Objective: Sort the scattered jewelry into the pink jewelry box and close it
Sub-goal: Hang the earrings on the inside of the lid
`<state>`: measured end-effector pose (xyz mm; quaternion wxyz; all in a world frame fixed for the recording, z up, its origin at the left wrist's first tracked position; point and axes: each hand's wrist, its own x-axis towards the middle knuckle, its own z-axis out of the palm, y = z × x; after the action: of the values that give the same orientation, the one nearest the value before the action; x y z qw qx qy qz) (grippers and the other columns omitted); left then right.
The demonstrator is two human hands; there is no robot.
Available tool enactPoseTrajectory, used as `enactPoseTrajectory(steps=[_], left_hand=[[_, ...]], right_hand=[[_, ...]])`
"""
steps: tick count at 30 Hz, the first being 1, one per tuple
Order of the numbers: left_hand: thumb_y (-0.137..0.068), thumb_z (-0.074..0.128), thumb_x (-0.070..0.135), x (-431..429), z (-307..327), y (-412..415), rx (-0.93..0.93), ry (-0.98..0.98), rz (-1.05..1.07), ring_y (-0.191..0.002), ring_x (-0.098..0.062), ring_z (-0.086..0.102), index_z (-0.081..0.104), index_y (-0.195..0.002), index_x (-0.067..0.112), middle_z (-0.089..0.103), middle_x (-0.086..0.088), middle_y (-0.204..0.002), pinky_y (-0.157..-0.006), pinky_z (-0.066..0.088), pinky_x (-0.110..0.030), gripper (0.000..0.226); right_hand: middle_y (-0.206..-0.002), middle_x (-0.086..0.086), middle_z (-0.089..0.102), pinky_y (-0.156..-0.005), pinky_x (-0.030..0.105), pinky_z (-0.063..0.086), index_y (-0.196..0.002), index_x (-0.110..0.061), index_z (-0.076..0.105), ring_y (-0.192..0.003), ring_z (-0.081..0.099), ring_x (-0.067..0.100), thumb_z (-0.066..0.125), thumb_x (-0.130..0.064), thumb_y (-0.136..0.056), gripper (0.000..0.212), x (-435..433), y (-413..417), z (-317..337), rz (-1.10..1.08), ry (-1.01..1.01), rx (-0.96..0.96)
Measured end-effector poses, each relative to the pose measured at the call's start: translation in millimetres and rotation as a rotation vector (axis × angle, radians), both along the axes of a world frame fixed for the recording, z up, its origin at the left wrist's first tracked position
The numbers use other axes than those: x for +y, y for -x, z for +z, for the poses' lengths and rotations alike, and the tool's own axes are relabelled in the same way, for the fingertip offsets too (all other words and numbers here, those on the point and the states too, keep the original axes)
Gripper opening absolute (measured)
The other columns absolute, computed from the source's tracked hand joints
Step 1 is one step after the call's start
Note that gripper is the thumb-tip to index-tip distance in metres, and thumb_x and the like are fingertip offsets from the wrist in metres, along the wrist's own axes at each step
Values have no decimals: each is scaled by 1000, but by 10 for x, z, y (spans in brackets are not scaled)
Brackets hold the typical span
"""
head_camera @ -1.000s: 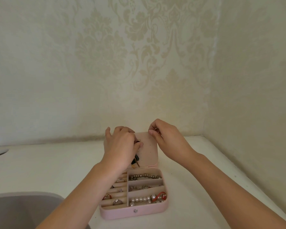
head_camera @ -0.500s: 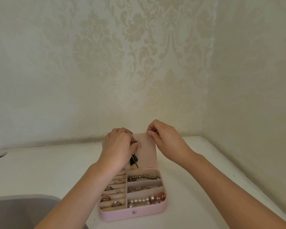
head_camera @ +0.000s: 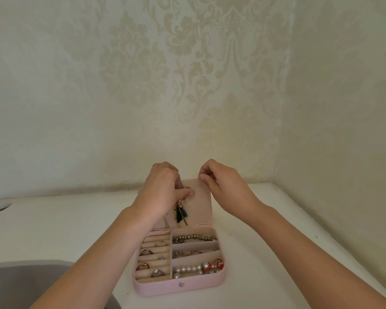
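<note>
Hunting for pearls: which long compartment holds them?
The front compartment, nearest the snap: white pearls with a red cord; the other two hold darker jewelry.

The pink box (head_camera: 161,289) sits open at lower centre with its lid (head_camera: 202,204) upright. Rings (head_camera: 157,273) and bead bracelets (head_camera: 187,269) fill the compartments, and earrings (head_camera: 180,211) hang on the lid.

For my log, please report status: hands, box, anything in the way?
Left hand pinches earring on lid. Right hand holds lid edge. Box open, partly filled. Nothing blocking.
</note>
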<state>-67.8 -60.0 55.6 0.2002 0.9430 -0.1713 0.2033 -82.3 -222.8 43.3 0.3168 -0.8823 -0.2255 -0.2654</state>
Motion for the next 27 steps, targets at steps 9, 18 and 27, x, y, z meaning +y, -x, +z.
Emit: enactPoseTrajectory(steps=[9,18,27], left_hand=[[-67,80,43,141,2,-41,56,81,-100,-90,-10,53,54,-89,28,54,11,-90,-75,43,-28,37],[-65,83,35,202,-36,61,176,221,-228,-72,-9,58,62,-66,34,67,6,-74,-63,40,-26,21],[-59,87,31,236,-71,100,139,282,-254,-76,-5,57,62,-62,32,67,7,-72,-64,41,-21,25]], right_hand=[[-84,-6,62,-64,12,40,-88,-17,57,-73,52,3,52,-17,-95,9,-17,-16,23,15,-142,115],[-72,1,66,-72,22,51,-84,-9,68,-68,59,11,62,-11,-88,8,-204,-103,147,351,-420,682],[-71,-2,66,-58,13,43,-86,-7,70,-61,55,5,61,-8,-89,9,-62,-229,73,422,-313,769]])
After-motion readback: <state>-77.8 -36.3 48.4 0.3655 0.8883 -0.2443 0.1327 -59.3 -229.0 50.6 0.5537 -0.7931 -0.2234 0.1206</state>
